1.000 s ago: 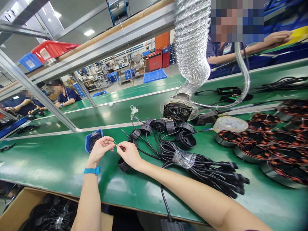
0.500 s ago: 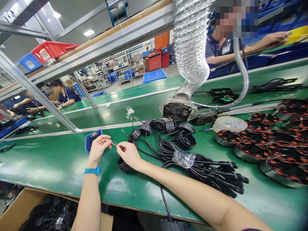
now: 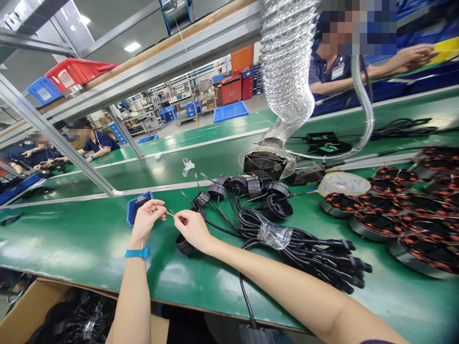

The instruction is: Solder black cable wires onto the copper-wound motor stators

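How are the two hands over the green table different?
The left hand has a blue band on its wrist; the right hand has a bare wrist. The left hand is by a small blue bin; the right hand is by a black ring. Both are gloveless, with fingertips at a thin yellow wire.

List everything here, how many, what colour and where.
Bench: one, green, across the middle
Thin wires: at least two, one yellow, over bench
Caps: several, black, centre
Cable bundle: one, black, right of centre
Wound rings: many, orange and silver, far right
Round object: one, cream, by rings
Fan: one, black, beyond the caps
Wide hose: one, silver, above the fan
Small bin: one, blue, left of caps
Shelf bins: two, red and blue, upper left
Cardboard box: one, brown, bottom left
Workers: at least three, navy shirts, far side
Left hand: one, bare, at the wires' tips
Right hand: one, bare, pinching wires
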Demonstrator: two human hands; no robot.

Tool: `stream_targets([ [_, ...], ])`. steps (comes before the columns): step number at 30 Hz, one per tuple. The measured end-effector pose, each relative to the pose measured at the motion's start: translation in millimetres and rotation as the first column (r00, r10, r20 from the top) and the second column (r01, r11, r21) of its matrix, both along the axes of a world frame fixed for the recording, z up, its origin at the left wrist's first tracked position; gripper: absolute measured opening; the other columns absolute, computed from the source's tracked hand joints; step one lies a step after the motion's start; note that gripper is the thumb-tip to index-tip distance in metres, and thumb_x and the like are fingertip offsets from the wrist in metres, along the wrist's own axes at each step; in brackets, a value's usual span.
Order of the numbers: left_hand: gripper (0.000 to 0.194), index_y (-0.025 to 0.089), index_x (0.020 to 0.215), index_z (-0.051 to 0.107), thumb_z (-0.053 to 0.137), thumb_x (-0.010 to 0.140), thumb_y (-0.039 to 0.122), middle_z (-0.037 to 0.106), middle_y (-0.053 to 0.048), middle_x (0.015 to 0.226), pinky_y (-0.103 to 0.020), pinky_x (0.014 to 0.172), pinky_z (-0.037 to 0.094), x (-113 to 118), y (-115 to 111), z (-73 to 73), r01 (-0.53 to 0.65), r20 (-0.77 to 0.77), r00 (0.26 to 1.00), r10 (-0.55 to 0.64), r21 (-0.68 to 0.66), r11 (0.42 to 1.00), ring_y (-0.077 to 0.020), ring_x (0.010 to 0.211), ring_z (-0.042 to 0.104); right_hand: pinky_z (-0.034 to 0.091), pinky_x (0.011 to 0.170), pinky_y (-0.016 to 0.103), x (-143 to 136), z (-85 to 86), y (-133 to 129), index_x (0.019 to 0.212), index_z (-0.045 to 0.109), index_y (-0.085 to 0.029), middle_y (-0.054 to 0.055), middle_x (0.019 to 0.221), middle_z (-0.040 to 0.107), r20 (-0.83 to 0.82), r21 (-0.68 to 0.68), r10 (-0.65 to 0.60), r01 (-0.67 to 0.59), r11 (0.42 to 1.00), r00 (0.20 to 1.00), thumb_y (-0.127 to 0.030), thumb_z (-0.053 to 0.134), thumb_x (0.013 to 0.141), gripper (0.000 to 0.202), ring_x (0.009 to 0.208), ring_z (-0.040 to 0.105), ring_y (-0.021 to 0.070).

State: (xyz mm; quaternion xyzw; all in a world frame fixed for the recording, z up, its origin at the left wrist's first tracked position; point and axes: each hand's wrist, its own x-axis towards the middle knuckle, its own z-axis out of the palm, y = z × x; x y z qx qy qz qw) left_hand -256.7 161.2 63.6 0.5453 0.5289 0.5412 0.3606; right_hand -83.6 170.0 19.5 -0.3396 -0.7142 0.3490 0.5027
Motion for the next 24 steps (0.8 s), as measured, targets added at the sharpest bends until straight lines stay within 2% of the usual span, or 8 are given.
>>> stream_targets([
  [10,0.031,0.015,0.092,0.066,0.080,0.069,0.030,0.065,0.002,0.067,-0.024,0.057,0.051,0.2,-0.1,-0.5,0.033,0.007,0.999,-0.033,0.007,0.999,-0.0107,0.055,0.061,0.042,0.060,0.022,-0.3,0.0,0.2,0.076,0.072,-0.018,0.001,0.071,0.070,0.009,0.003,-0.010,0.010,1.000,1.000,-0.016,0.055,0.086,0.020,0.062,0.059,0.0135],
  [17,0.028,0.015,0.087,0.065,0.080,0.068,0.028,0.065,0.002,0.062,-0.023,0.053,0.049,3.9,-0.7,0.7,0.007,-0.064,0.998,-0.005,0.035,0.999,-0.0111,0.051,0.059,0.043,0.063,0.023,0.2,-0.4,0.1,0.075,0.071,-0.018,0.002,0.072,0.069,0.007,0.020,0.004,-0.004,1.000,1.000,-0.016,0.055,0.085,0.020,0.063,0.059,0.0140],
  [24,0.021,0.016,0.068,0.067,0.080,0.066,0.032,0.063,0.000,0.057,-0.023,0.047,0.043,9.6,3.2,-4.8,-0.076,-0.097,0.992,0.081,0.058,0.995,-0.0105,0.046,0.053,0.042,0.060,0.024,-1.0,-2.1,0.1,0.073,0.069,-0.017,0.003,0.070,0.067,-0.005,0.015,0.027,-0.026,1.000,1.000,-0.021,0.052,0.087,0.022,0.061,0.058,0.0147],
])
